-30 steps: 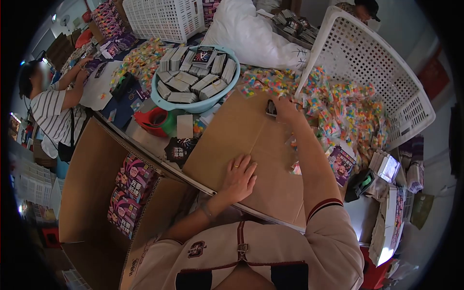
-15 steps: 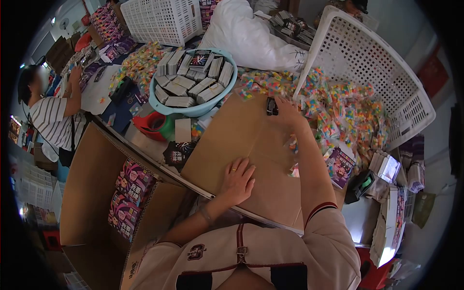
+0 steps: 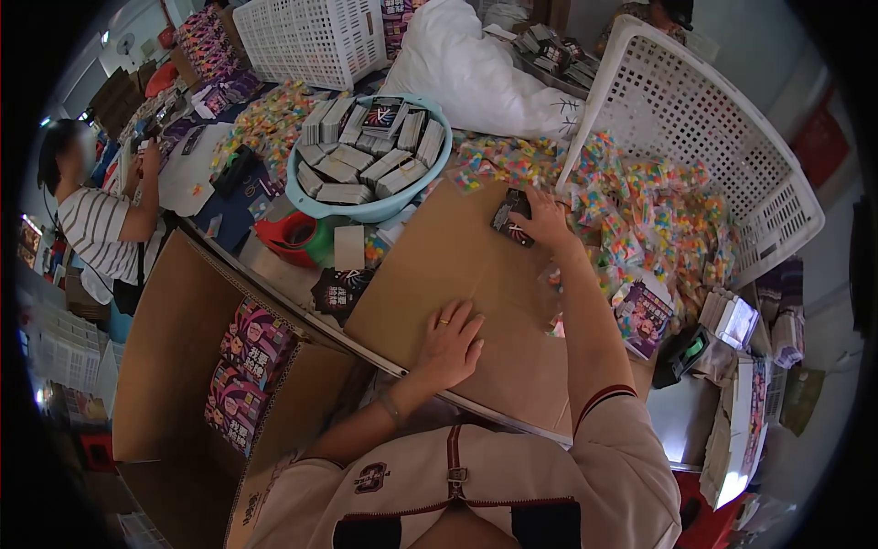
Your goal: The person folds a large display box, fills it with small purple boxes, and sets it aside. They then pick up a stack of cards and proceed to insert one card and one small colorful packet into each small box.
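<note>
One small batch of black cards (image 3: 512,220) lies near 2 o'clock, reading the clock from mid-view with 12 at the top. Right hand (image 3: 546,224): closed on the cards from their right side, thumb laid across the printed face, fingers along the edge. Cards are over the upper part of a brown cardboard sheet (image 3: 402,274); cannot tell whether they rest on it. Left hand (image 3: 450,344): at 6 o'clock, palm down on the same sheet, fingers loosely spread, ring on one finger, nothing visible in its grasp.

Surroundings. Blue basin (image 3: 370,211) at 11 o'clock, filled with bundled cards (image 3: 342,160). White sack (image 3: 476,78) just past 12. Loose heap of colourful packets (image 3: 645,215) between 2 and 3, touching a tilted white crate (image 3: 695,128) farther out. Purple packet (image 3: 643,316) just past 3. At 9, dark printed packs (image 3: 341,293) lie just beside the sheet; a red-and-green tape roll (image 3: 291,236) lies between 9 and 10. Open carton (image 3: 169,339) toward 8, with purple packs (image 3: 240,377) inside. Person in a striped top (image 3: 102,218) between 9 and 10, at the far left; what that person handles is too small to tell.
</note>
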Motion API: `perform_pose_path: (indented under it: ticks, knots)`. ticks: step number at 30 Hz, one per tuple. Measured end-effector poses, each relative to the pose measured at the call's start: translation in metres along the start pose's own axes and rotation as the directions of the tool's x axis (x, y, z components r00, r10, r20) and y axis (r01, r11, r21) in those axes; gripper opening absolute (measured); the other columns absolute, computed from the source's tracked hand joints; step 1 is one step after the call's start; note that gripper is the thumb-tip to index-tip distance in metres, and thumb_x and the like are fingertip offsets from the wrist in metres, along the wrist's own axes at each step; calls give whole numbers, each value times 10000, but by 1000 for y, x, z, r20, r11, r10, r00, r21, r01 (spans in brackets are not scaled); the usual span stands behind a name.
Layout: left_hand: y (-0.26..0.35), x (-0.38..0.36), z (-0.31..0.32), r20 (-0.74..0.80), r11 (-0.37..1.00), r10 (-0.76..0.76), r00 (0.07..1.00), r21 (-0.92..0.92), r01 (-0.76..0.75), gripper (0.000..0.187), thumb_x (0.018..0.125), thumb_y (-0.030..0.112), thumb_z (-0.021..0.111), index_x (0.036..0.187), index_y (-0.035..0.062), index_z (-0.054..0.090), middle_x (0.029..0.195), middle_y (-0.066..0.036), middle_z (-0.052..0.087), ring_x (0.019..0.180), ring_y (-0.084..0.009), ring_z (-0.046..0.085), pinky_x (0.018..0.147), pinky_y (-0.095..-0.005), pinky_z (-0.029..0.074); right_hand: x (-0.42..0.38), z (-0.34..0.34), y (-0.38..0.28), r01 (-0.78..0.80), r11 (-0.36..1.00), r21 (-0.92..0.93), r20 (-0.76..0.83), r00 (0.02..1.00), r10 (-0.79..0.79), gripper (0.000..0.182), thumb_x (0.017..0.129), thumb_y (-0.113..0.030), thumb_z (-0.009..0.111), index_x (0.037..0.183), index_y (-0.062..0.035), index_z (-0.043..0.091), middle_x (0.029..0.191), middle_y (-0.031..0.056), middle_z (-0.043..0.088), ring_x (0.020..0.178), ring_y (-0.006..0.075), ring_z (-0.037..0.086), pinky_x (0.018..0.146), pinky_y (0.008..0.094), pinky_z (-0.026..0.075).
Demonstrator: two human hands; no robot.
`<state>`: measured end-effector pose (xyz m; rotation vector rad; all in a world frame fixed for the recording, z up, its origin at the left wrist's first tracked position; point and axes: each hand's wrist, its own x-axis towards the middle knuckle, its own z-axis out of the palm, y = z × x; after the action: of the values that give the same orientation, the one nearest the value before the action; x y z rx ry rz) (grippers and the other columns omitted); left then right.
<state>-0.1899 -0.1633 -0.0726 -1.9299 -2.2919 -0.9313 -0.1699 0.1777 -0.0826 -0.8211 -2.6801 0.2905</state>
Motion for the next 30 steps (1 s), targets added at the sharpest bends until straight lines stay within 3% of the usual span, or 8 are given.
perform_pose_path:
  ticks: [6, 8, 12, 18, 20, 24, 26, 30]
  knots:
    - [1, -1, 0, 11, 1000, -4, 1000, -7, 4, 413, 834, 212, 626, 1205, 41, 565, 1341, -196, 451, 1286, -363, 378, 1074, -515, 284, -9, -10, -4, 20, 999, 29, 24, 999, -21, 687, 786, -473, 702, 1321, -79, 527, 1315, 163, 546, 1232, 346, 500, 995, 546, 383]
    - [1, -1, 1, -5, 1000, 8, 1000, -1, -8, 412, 835, 212, 624, 1205, 41, 565, 1338, -197, 452, 1284, -364, 379, 1074, -518, 285, -12, -6, 0, 94, 993, 73, -101, 991, -86, 625, 768, -441, 737, 1254, -78, 588, 1259, 148, 587, 1158, 342, 554, 979, 513, 403]
    - [2, -2, 1, 4, 1000, -4, 1000, -9, 4, 410, 836, 208, 621, 1206, 42, 567, 1338, -195, 452, 1283, -364, 380, 1073, -520, 286, -17, -9, -1, 123, 986, 115, -106, 988, -111, 554, 785, -410, 739, 1210, -74, 622, 1235, 141, 606, 1122, 337, 578, 983, 486, 409]
    - [0, -2, 6, -9, 1000, 0, 1000, 2, 0, 415, 828, 208, 631, 1203, 41, 575, 1341, -194, 448, 1287, -363, 373, 1069, -522, 290, -21, 2, -17, 122, 990, -73, -73, 989, -127, 610, 884, -360, 648, 1374, -47, 459, 1369, 137, 514, 1281, 294, 473, 1013, 574, 364]
    - [-1, -1, 8, 18, 1000, -12, 1000, 1, 12, 434, 829, 228, 633, 1213, 40, 563, 1353, -192, 432, 1297, -363, 361, 1061, -524, 299, -20, -17, -31, 38, 993, -116, 176, 984, -17, 687, 904, -376, 613, 1439, -35, 349, 1456, 143, 419, 1375, 294, 365, 1032, 618, 325]
    - [3, 25, 16, 76, 993, -114, 991, -25, 116, 531, 833, 259, 637, 1301, 46, 503, 1413, -204, 369, 1308, -383, 344, 1043, -538, 310, -18, -16, -26, 62, 989, -132, 22, 998, -59, 727, 902, -439, 593, 1444, -27, 339, 1498, 142, 359, 1401, 311, 322, 1056, 611, 301]
    - [2, 52, 25, 15, 995, -85, 996, -49, 86, 643, 842, 287, 641, 1400, 62, 413, 1501, -217, 249, 1348, -419, 295, 1049, -587, 288, -9, 2, -13, -136, 991, -12, -36, 990, 136, 763, 893, -505, 574, 1444, -29, 344, 1528, 134, 321, 1411, 313, 306, 1077, 606, 274]
    - [-7, 97, 38, 59, 997, -55, 997, 64, 51, 675, 881, 349, 600, 1455, 90, 358, 1552, -230, 142, 1396, -446, 214, 1066, -640, 238, -1, -9, -14, -217, 976, 2, 124, 969, 215, 794, 886, -538, 567, 1451, -30, 334, 1542, 130, 301, 1421, 307, 291, 1092, 596, 258]
